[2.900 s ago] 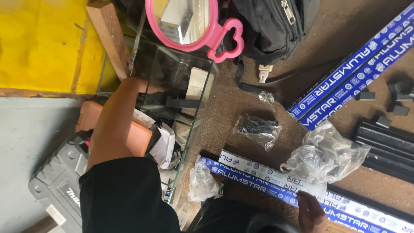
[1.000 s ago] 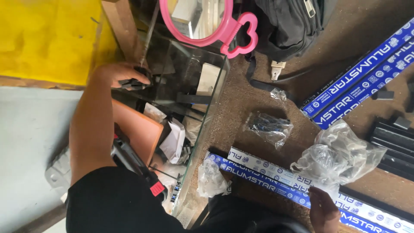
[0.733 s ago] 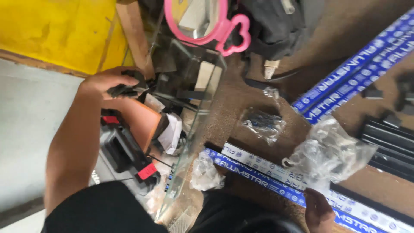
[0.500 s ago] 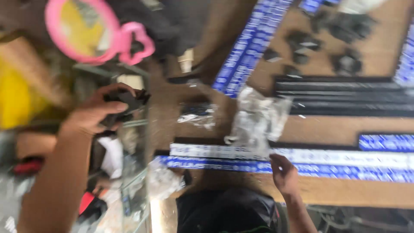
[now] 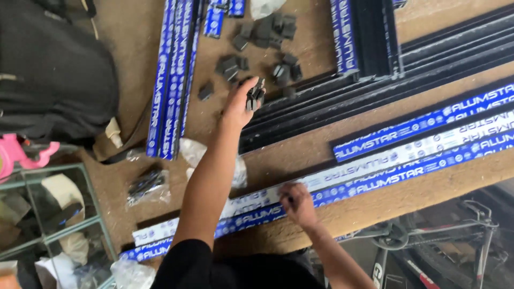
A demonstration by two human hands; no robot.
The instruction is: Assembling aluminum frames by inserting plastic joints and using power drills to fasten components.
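L hand [image 5: 239, 101]: fingers [image 5: 250, 85] curled shut round a small bunch of black plastic pieces [image 5: 255, 95], held just above the near end of the black profile bundle [image 5: 385, 80], the landmark here. The bunch sits at the bundle's left tip, touching or just over it; can't tell which.

R hand [image 5: 297, 203]: fingers [image 5: 288, 192] bent, tips pressed down on a long strip in blue-and-white printed wrap [image 5: 375, 171] that lies on the near side of the bundle, roughly parallel to it. Nothing gripped; hand flat-ish on the wrap, fingers partly closed.

Outward from the bundle:
- Just beyond its left tip, loose dark grey plastic pieces [image 5: 267, 37] scattered on the brown table [image 5: 139, 59], some touching each other.
- Further left, a 2nd set of blue-wrapped strips [image 5: 171, 80] running away from the viewer, well apart from the bundle.
- Between those strips and the L forearm, a crumpled clear plastic bag [image 5: 193, 152].
- Left of that, a small clear bag w/ dark parts inside [image 5: 145, 184].
- Far left, black backpack [image 5: 53, 69] on the table; below it a pink-framed item [image 5: 21, 155] at the frame edge, partly cut off.
- Bottom left, off the table, a glass-shelved rack [image 5: 59, 225] w/ odds and ends inside.
- Bottom right, below the table edge, part of a bicycle [image 5: 444, 241].
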